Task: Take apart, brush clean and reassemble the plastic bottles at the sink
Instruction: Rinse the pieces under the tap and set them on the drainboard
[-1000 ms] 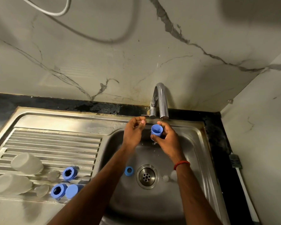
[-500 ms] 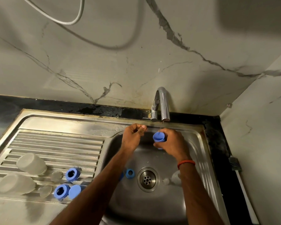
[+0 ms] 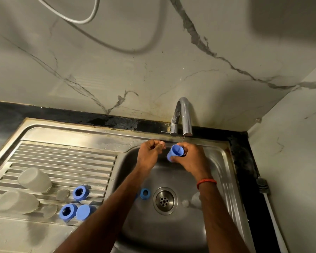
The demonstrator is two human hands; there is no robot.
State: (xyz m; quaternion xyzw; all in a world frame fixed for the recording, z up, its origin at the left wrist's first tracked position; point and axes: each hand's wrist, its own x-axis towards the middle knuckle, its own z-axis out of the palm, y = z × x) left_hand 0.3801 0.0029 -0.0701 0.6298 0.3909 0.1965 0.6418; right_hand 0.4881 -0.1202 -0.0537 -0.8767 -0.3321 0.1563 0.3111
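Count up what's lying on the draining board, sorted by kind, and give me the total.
Clear bottle bodies: 2
Blue rings: 2
Blue cap: 1
Small clear pieces: 2
Total: 7

Grey-veined marble wall (image 3: 153, 70) meets a black counter (image 3: 44, 114), dimly lit.

Steel drainboard (image 3: 62, 157): two cloudy bottle bodies (image 3: 35, 179) (image 3: 16, 201) on sides at left, two clear discs (image 3: 62, 194) (image 3: 48, 211), two blue rings (image 3: 80, 193) (image 3: 68, 212), blue cap (image 3: 84, 212) touching nearer ring. Basin (image 3: 171, 234): blue ring (image 3: 145, 193) left of drain (image 3: 164, 200), clear pieces (image 3: 193, 199) right.
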